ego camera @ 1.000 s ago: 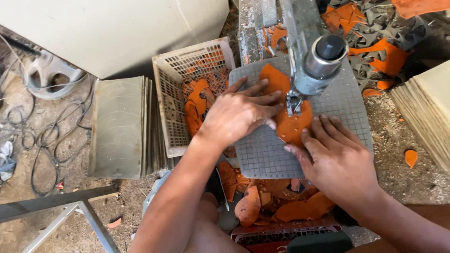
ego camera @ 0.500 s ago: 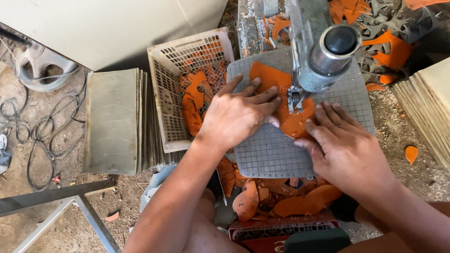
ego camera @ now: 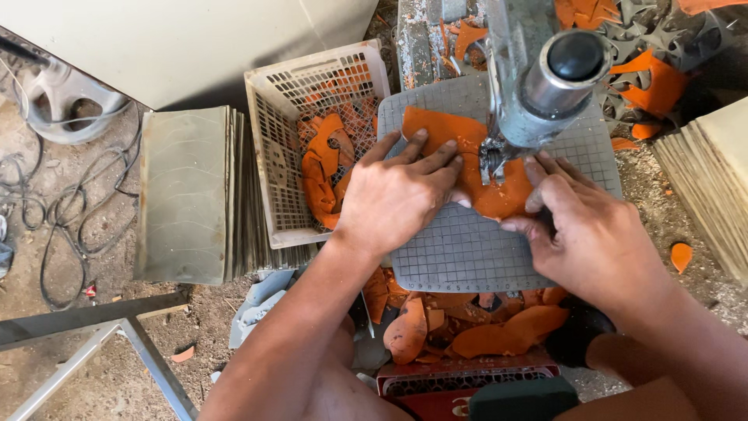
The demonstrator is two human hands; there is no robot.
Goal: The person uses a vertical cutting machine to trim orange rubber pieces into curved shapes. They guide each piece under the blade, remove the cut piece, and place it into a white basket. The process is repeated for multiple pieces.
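Pressing flat, fingers spread, the left hand (ego camera: 397,199) and right hand (ego camera: 580,226) pin a thin orange cut-out sheet (ego camera: 467,168) onto the grey gridded cutting pad (ego camera: 460,249), fingertips just beside the grey metal machine head (ego camera: 538,93) (very near); a slip could catch them. Sheet lies under both hands' fingers, between them.

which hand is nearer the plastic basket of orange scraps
Left. The left hand presses on the orange piece just beside the plastic basket. The right hand is on the far side of the grey gridded table, past the machine head.
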